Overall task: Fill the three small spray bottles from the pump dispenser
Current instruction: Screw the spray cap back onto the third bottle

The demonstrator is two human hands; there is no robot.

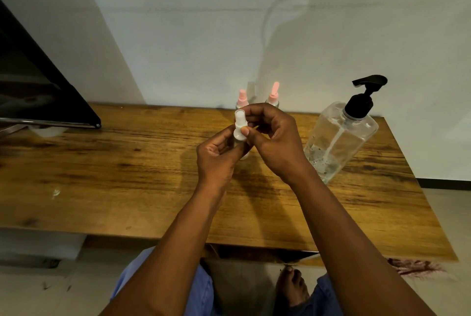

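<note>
- Wooden table with dark grain spans the view; its far edge meets a pale wall, its near edge runs above the person's lap, and its right edge slants down toward the floor.
- Both hands meet above the middle of the table around a small white-capped spray bottle, held upright off the surface.
- Left hand curls round the bottle's lower body from below; most of the body is hidden behind the fingers.
- Right hand pinches at the bottle's white top, thumb against the collar.
- Two more small spray bottles stand at the table's far edge against the wall, just behind the hands: one pink-topped bottle on the left, another pink-topped bottle on the right, near each other.
- Clear pump dispenser with a black pump head stands right of the hands, close to the right forearm, a little liquid at its bottom.
- Black flat panel fills the far left corner, well apart from the hands.
- Open wood lies left of the hands and between them and the near edge, apart from a small white speck.
</note>
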